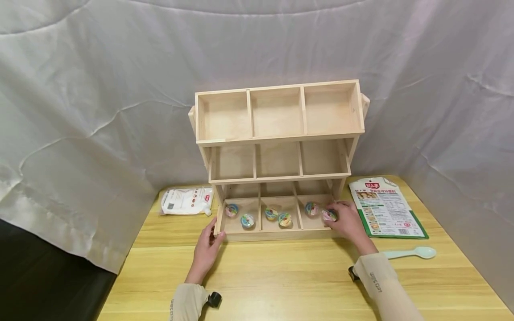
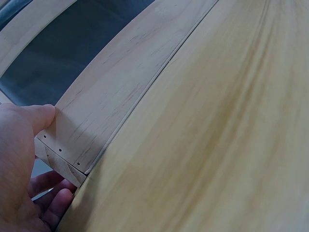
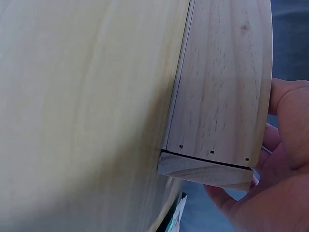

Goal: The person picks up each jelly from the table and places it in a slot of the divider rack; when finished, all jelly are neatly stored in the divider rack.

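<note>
A three-tier wooden rack [image 1: 281, 138] stands on the table, each tier split into three compartments. Its bottom tier holds jelly cups [image 1: 247, 220], two per compartment, with clear bodies and printed lids. My left hand [image 1: 206, 249] grips the bottom tier's front left corner, thumb on the upper edge and fingers outside the end wall. At the opposite front corner, my right hand [image 1: 348, 224] reaches over the end wall and pinches the rightmost jelly cup [image 1: 329, 216], partly covering it. The right wrist view shows the right fingers [image 3: 289, 101] behind the front board [image 3: 222, 82], which hides the cup.
Left of the rack lies a white plastic pouch [image 1: 186, 200] with a spout. To the right are a larger white and green printed packet [image 1: 387, 207] and a pale green spoon [image 1: 423, 252]. Grey curtains [image 1: 257, 44] hang behind and beside the wooden table [image 1: 277, 276].
</note>
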Demonstrator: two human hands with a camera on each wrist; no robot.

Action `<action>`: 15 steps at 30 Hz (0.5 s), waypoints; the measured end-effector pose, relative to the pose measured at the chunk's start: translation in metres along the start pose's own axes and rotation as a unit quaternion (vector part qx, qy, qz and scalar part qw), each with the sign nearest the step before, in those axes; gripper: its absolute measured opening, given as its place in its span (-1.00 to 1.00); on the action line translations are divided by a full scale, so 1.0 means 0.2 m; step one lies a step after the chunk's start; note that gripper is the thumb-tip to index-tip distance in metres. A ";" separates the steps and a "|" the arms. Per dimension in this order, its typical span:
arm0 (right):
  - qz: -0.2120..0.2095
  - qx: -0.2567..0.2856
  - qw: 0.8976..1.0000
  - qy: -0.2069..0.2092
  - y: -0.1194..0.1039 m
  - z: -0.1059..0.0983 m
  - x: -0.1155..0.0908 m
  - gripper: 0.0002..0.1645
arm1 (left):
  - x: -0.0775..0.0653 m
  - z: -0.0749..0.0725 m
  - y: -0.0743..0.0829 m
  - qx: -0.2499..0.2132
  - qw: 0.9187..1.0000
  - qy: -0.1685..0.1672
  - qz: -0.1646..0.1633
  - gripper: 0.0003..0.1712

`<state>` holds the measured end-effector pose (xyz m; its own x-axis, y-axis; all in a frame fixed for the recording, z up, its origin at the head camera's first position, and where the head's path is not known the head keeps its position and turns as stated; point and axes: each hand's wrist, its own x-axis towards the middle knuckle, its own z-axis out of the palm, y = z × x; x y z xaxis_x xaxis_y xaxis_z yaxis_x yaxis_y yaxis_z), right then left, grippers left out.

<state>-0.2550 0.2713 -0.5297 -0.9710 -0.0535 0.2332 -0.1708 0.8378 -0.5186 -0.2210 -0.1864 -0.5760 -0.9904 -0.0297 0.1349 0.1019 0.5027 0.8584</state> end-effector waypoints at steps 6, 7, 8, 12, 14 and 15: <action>0.005 0.006 1.000 0.003 0.00 0.00 0.00 -0.47 | 0.01 0.00 0.00 -0.003 1.000 0.001 0.001 -0.24; 0.005 0.008 1.000 0.003 0.00 0.00 0.00 -0.48 | 0.01 0.00 0.00 -0.003 1.000 0.001 0.001 -0.24; 0.006 0.009 1.000 0.004 0.00 0.00 0.00 -0.48 | 0.01 0.00 0.00 -0.003 1.000 0.001 0.002 -0.24; 0.007 0.011 1.000 0.004 0.00 0.00 -0.01 -0.47 | 0.01 0.00 0.00 -0.004 1.000 0.002 0.005 -0.24; 0.009 0.010 1.000 0.002 0.00 0.00 -0.01 -0.47 | 0.00 0.00 0.00 -0.004 1.000 0.002 0.005 -0.24; 0.010 0.011 1.000 0.002 0.00 0.00 -0.01 -0.47 | 0.00 0.00 0.00 -0.003 1.000 0.002 0.005 -0.24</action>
<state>-0.2522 0.2707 -0.5310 -0.9735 -0.0351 0.2261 -0.1553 0.8270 -0.5404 -0.2214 -0.1863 -0.5751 -0.9890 -0.0288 0.1453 0.1119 0.4977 0.8601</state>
